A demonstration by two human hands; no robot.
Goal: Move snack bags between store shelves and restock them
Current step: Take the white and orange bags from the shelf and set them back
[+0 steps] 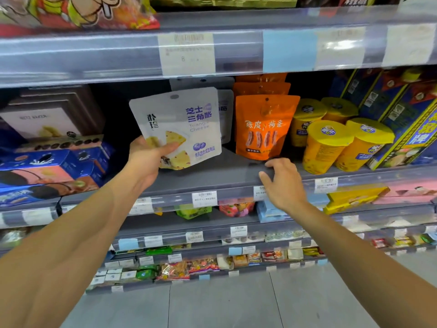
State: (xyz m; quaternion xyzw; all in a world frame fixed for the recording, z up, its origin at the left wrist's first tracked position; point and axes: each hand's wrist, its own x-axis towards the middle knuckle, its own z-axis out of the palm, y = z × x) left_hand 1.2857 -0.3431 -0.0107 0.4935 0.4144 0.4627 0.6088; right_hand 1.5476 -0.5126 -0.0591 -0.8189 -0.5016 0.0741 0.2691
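Note:
My left hand [148, 159] grips the lower left corner of a white Triangle Cheese snack bag [182, 124], held upright and slightly tilted just above the grey middle shelf [212, 178]. More white bags [225, 114] stand behind it. To the right stands a row of orange snack bags [264, 129]. My right hand [282, 181] hovers at the shelf's front edge below the orange bags, fingers spread, holding nothing.
Yellow snack cups [326, 145] and blue boxes [402, 119] fill the shelf's right side. Blue cookie boxes [47, 169] and a dark box [47, 119] sit at the left. An upper shelf rail [236, 50] with price tags hangs overhead. Lower shelves hold small packets; grey floor below.

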